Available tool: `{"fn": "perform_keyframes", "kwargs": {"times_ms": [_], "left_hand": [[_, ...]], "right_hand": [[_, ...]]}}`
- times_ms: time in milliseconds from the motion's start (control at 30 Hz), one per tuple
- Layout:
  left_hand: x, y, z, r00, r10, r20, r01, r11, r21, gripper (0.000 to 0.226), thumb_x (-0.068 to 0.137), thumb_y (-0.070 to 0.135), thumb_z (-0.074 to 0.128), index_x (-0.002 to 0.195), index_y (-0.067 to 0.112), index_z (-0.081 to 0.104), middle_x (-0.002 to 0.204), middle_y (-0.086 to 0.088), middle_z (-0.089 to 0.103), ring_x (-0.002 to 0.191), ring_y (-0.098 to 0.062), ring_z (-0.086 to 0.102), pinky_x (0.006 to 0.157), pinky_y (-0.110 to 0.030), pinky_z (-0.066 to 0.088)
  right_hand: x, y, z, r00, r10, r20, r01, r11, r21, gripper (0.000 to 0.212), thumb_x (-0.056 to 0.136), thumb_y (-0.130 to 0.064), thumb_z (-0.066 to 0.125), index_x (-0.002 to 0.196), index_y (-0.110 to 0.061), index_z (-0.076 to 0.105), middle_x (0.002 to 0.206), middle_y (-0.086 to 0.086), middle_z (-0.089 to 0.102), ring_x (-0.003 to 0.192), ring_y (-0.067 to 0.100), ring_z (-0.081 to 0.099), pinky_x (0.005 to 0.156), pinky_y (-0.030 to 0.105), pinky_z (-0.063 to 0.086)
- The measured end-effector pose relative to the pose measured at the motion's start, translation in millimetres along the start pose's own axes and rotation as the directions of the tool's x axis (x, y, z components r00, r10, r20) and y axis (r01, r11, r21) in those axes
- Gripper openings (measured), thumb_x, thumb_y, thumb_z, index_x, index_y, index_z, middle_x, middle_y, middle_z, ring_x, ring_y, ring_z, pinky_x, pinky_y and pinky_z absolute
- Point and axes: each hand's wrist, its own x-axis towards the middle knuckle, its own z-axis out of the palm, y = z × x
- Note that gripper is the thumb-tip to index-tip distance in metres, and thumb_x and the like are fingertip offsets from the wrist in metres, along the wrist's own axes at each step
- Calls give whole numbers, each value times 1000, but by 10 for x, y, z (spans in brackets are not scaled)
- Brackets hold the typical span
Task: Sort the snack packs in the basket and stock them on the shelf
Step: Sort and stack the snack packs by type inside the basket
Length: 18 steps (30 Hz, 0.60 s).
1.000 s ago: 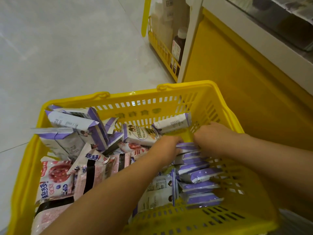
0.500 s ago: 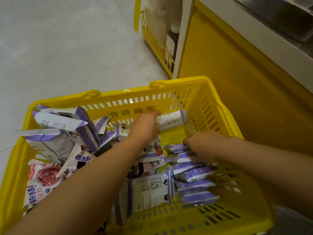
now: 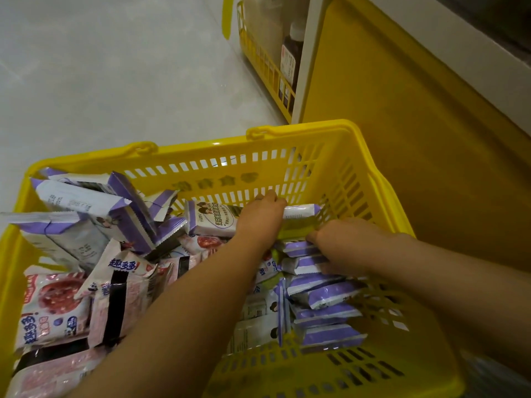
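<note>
A yellow plastic basket (image 3: 201, 165) holds several snack packs. Purple-and-white packs (image 3: 86, 214) lie jumbled at its left, pink packs (image 3: 51, 305) at the near left. A row of purple-and-white packs (image 3: 327, 300) stands on edge along the right side. My left hand (image 3: 258, 219) reaches to the far wall and grips a purple-and-white pack (image 3: 301, 211) lying there. My right hand (image 3: 342, 245) rests with curled fingers on the far end of the upright row, holding those packs.
A yellow shelf-unit panel (image 3: 402, 124) rises just right of the basket, with a white ledge (image 3: 459, 53) above it. Beyond stands a yellow wire rack (image 3: 264, 61) holding a dark bottle (image 3: 290, 61). Grey floor (image 3: 115, 67) lies to the left and beyond.
My left hand moved from the middle of the basket to the pack by the far wall and took hold of it. My right hand stayed on the upright row.
</note>
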Motion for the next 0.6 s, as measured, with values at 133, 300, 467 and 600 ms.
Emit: {"fn": "perform_keyframes", "kwargs": {"times_ms": [133,300,467,600], "left_hand": [[-42,-55,-139,993,-10,-118,-27,951,-307,31,89,13,60,120,17,57,118,-6,57,105,-27,53,85,-40,47],[-265,-90,-298,979,-23,-203,-48,939,-340,31,88,18,61,115,31,56,108,5,64,112,-24,44,82,-33,25],[-413,-96,-336,991,-49,-125,-35,802,-596,26,92,11,57,107,28,44,103,1,58,83,-19,56,64,-35,42],[-442,65,-343,1000,-3,-7,-3,653,-757,38,93,7,56,83,34,32,83,9,43,67,0,43,53,-17,33]], "right_hand": [[6,19,5,1000,-2,-1,2,1000,10,30,89,-33,58,115,-19,58,109,7,61,94,25,58,66,31,42],[-10,11,-38,999,-17,42,15,999,41,23,88,-29,58,106,-15,61,102,7,64,92,26,61,71,33,50],[-81,10,-184,1000,-11,27,9,999,53,21,88,-32,60,93,-13,64,99,8,65,92,28,62,71,32,51],[-99,103,-549,974,151,-168,-149,989,24,47,79,-45,68,58,-18,36,63,0,46,71,27,53,59,26,39]]}}
